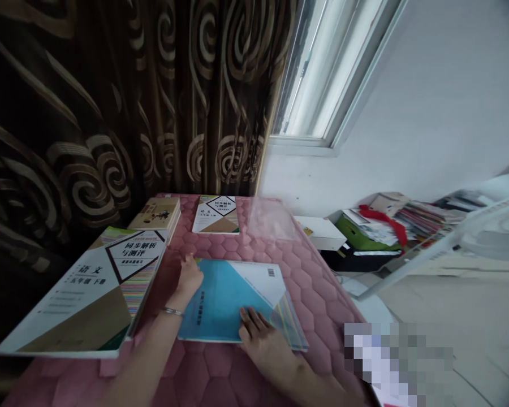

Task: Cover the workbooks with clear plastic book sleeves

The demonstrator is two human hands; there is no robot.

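Observation:
A blue and white book lies face down on the pink quilted table cover, its barcode toward the far side. My left hand rests on the book's far left corner with fingers curled over the edge; a bracelet sits on that wrist. My right hand lies flat on the book's near right part, fingers stretched out toward the cover. Neither hand lifts the book.
A large workbook lies at the left, overhanging the near edge. Two more books and a clear plastic sleeve lie at the back. A dark patterned curtain hangs behind. To the right are a white box, piled papers and a fan.

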